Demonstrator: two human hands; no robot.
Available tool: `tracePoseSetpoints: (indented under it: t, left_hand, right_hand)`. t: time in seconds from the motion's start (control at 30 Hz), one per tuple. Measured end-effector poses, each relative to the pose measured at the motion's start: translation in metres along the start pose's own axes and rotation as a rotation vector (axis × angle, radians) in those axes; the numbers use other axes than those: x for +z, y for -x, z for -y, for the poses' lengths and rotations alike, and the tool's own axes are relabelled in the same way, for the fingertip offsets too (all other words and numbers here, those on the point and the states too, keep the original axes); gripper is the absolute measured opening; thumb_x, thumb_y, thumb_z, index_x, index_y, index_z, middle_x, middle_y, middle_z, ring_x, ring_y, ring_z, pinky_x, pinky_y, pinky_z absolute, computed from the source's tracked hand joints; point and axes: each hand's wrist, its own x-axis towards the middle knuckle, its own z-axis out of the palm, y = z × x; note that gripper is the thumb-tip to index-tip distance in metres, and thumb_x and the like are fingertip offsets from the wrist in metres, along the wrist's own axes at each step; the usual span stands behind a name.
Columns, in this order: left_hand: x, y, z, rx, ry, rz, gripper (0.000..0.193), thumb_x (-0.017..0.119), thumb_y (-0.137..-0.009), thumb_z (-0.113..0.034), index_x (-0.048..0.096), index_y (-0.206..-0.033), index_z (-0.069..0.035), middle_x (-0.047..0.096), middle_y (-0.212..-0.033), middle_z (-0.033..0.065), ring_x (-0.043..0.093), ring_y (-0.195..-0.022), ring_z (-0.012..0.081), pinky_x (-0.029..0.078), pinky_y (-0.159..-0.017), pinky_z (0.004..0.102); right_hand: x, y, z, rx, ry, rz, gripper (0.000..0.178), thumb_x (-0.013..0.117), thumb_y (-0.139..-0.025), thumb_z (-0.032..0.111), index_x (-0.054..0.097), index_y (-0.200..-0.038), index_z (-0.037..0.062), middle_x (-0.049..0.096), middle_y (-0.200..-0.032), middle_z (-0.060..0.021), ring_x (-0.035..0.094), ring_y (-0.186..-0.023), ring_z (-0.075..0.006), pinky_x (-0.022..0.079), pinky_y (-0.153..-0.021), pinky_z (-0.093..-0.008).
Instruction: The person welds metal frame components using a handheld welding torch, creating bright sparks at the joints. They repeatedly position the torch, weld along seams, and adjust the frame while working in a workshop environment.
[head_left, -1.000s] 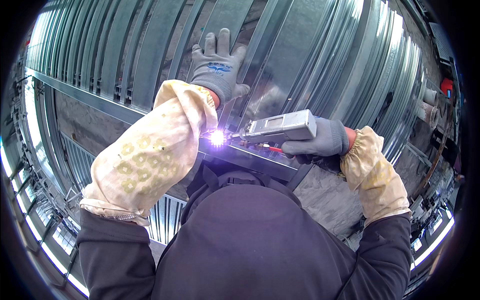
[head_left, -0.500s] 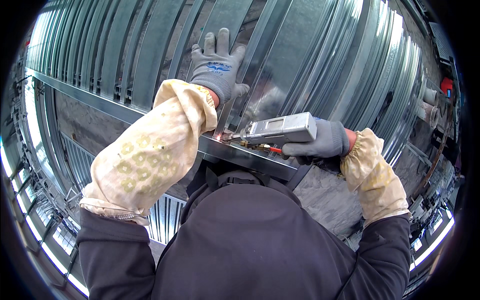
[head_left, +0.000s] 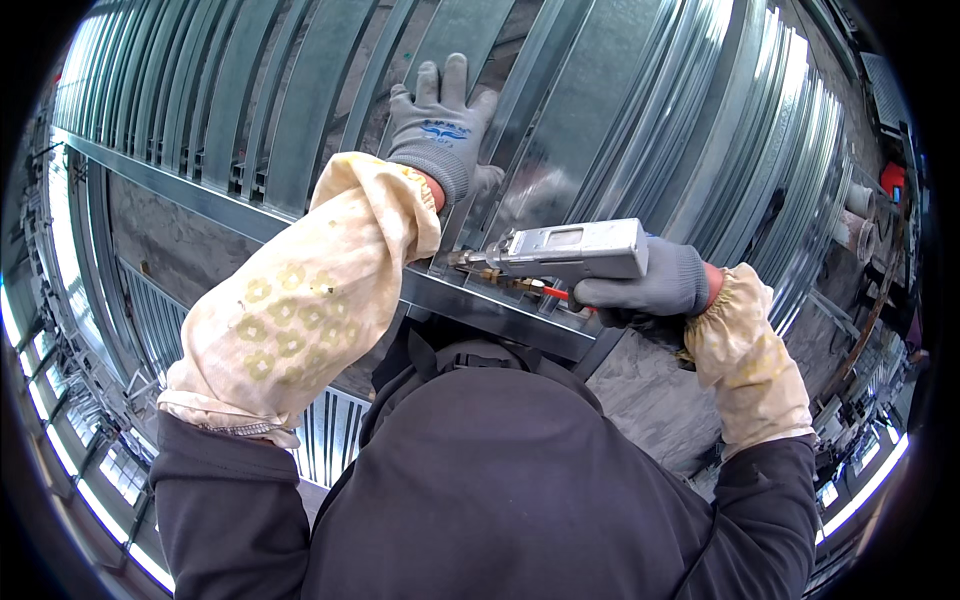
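My left hand point(head_left: 440, 125), in a grey work glove, lies with fingers spread on a wide flat metal bar point(head_left: 465, 30). Gripped in my gloved right hand point(head_left: 655, 285) is a silver handheld welding gun point(head_left: 575, 248) with a red-and-brass fitting below its nozzle. The gun's tip points left, close to where the upright bars meet a long metal crossbar point(head_left: 500, 312). No spark shows at the tip. The underside of my right hand and the gun's grip are partly hidden.
Parallel metal bars point(head_left: 240, 90) run along the frame to the left. Long shiny metal profiles point(head_left: 770, 130) lie side by side on the right. A barred panel point(head_left: 330, 432) sits lower, beside my left arm. Grey floor point(head_left: 655, 390) shows near my right sleeve.
The bright spark at the nozzle has gone out. The welding gun and my right hand have shifted slightly right, the tip a little away from the joint. My left hand barely moved.
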Motion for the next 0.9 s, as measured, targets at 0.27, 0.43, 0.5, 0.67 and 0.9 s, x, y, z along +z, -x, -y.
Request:
tracePoseSetpoints:
  t: [0.27,0.43,0.5,0.67,0.9]
  left_hand:
    - [-0.002,0.003,-0.001,0.015,0.002,-0.024,0.091,0.083,-0.075,-0.05,0.039,-0.15,-0.023,0.02,-0.16,0.0205,0.017,-0.15,0.0435,0.025,-0.116,0.0602]
    - [-0.001,0.002,0.0,0.018,0.007,-0.021,0.089,0.083,-0.075,-0.049,0.041,-0.149,-0.022,0.02,-0.16,0.0204,0.017,-0.15,0.0436,0.024,-0.117,0.0609]
    - [-0.001,0.002,0.001,0.008,0.007,-0.015,0.09,0.083,-0.075,-0.05,0.04,-0.149,-0.022,0.019,-0.161,0.0202,0.017,-0.15,0.0433,0.023,-0.117,0.0611]
    - [0.0,0.001,0.0,0.005,0.005,-0.014,0.09,0.082,-0.076,-0.051,0.039,-0.15,-0.022,0.017,-0.162,0.02,0.016,-0.151,0.0426,0.023,-0.118,0.061]
    - [-0.001,0.002,0.0,0.0,0.009,-0.01,0.09,0.082,-0.075,-0.051,0.04,-0.15,-0.022,0.017,-0.162,0.0201,0.016,-0.151,0.0425,0.023,-0.118,0.061]
  right_hand:
    - [0.007,-0.014,-0.002,-0.078,-0.005,0.065,0.052,0.074,-0.093,0.028,0.057,-0.136,0.0046,0.065,-0.086,0.0007,0.057,-0.066,-0.0048,0.048,-0.055,-0.0227]
    - [0.003,-0.019,-0.006,-0.073,0.052,0.074,0.05,0.073,-0.094,0.027,0.057,-0.135,0.004,0.064,-0.084,0.0011,0.056,-0.066,-0.0047,0.047,-0.055,-0.0225]
    - [0.004,-0.02,-0.003,-0.077,0.049,0.079,0.049,0.072,-0.094,0.027,0.058,-0.135,0.0038,0.063,-0.084,0.0012,0.056,-0.066,-0.0048,0.047,-0.054,-0.0224]
    - [0.002,-0.021,-0.006,-0.073,0.075,0.073,0.047,0.072,-0.094,0.029,0.059,-0.132,0.0037,0.062,-0.081,0.0012,0.055,-0.062,-0.0049,0.046,-0.051,-0.022]
    - [0.002,-0.019,-0.003,-0.015,0.103,0.064,0.048,0.073,-0.093,0.033,0.06,-0.129,0.0038,0.061,-0.08,0.0011,0.054,-0.059,-0.0053,0.045,-0.05,-0.0216]
